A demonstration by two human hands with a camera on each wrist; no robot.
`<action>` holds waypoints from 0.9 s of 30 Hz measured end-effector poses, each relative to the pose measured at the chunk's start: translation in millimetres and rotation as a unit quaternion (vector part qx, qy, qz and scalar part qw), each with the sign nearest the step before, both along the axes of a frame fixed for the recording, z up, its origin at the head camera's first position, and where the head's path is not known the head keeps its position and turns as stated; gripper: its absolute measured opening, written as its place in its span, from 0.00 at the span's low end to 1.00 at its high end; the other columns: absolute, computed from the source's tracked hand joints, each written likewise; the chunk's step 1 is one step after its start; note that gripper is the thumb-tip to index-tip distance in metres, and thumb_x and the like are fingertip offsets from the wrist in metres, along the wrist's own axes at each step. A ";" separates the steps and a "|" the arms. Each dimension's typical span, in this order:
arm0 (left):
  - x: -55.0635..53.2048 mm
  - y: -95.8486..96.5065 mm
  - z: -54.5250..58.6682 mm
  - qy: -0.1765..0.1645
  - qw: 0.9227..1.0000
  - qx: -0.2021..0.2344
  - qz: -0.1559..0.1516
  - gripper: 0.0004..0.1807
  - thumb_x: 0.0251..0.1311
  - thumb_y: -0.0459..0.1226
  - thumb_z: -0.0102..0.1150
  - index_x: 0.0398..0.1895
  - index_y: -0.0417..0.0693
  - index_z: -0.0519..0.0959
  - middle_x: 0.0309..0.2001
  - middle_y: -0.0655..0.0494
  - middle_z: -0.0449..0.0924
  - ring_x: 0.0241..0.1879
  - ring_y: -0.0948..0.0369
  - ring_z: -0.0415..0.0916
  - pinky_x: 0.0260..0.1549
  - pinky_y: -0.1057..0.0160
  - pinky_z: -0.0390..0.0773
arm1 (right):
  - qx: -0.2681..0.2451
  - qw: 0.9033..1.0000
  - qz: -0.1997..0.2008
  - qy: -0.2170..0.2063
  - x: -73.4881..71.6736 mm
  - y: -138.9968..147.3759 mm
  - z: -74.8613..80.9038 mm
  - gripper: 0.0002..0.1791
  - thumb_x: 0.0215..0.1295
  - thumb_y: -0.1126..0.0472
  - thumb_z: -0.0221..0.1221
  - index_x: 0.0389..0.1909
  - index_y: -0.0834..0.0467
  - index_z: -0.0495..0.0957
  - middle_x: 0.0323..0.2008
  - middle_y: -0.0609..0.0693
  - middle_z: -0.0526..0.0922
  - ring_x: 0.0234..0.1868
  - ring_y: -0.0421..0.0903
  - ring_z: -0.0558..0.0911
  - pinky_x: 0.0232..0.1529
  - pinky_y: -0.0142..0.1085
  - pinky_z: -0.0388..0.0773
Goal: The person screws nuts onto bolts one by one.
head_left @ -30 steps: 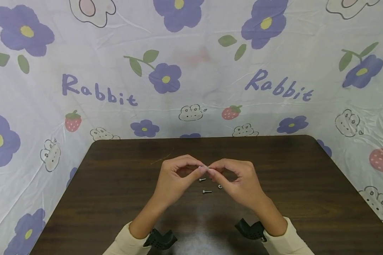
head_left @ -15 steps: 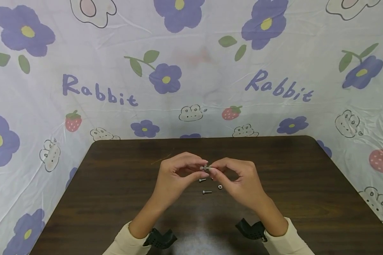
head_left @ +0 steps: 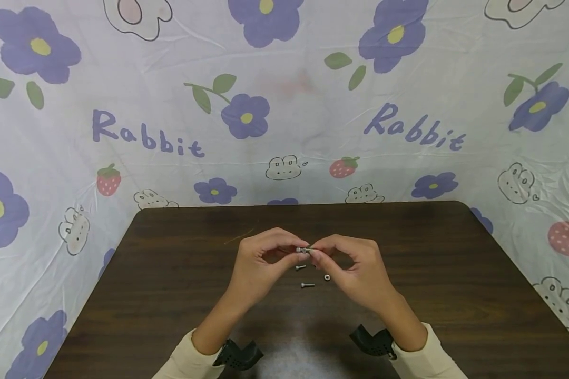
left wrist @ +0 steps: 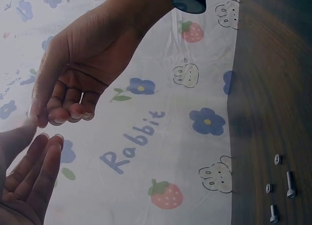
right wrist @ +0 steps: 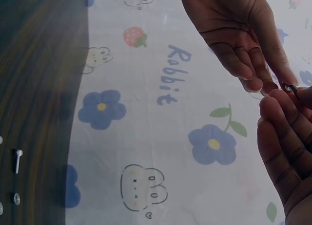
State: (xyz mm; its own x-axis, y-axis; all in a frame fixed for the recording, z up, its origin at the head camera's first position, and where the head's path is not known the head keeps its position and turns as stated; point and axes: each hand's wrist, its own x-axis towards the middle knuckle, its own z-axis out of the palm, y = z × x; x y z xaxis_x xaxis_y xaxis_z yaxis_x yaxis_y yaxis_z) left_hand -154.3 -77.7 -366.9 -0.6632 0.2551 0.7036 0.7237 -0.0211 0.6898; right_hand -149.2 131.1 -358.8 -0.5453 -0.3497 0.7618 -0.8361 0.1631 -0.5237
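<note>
Over the dark table (head_left: pixel 170 295), we see the left hand (head_left: pixel 261 258) curl thumb and forefinger about a small bolt's (head_left: pixel 299 250) head end; the right hand (head_left: pixel 362 263) pinches its far end. We'd judge it best held level, turned gently. Below lie two loose bolts (head_left: pixel 307 285), two rings (left wrist: pixel 278 161).

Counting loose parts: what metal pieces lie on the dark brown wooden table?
Two silver metal screws and two silver metal rings show on the table. What the left hand and right hand cover in the head view cannot be seen there.
</note>
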 end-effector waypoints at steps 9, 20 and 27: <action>0.9 2.5 0.1 0.004 1.000 -0.003 0.010 0.05 0.59 0.29 0.71 0.38 0.42 0.87 0.35 0.51 0.86 0.32 0.59 0.84 0.30 0.57 0.87 | -0.003 1.000 0.007 0.006 -0.3 -1.1 0.4 0.10 0.63 0.73 0.66 0.38 0.56 0.85 0.29 0.46 0.87 0.26 0.37 0.83 0.28 0.30 0.82; 1.7 2.0 -1.5 -0.013 0.999 -0.017 0.035 0.05 0.68 0.30 0.62 0.36 0.44 0.86 0.33 0.52 0.86 0.31 0.62 0.82 0.31 0.61 0.86 | 0.000 1.000 0.018 0.006 0.0 -3.5 -1.5 0.10 0.61 0.75 0.67 0.37 0.57 0.85 0.29 0.45 0.87 0.26 0.38 0.84 0.28 0.31 0.83; 0.0 0.2 1.1 -0.015 1.000 0.020 -0.014 0.17 0.56 0.24 0.71 0.49 0.41 0.84 0.40 0.48 0.86 0.38 0.56 0.86 0.38 0.54 0.87 | -0.003 1.000 -0.002 -0.001 0.5 -1.8 -0.4 0.11 0.61 0.75 0.66 0.38 0.56 0.85 0.30 0.47 0.87 0.27 0.38 0.85 0.29 0.31 0.83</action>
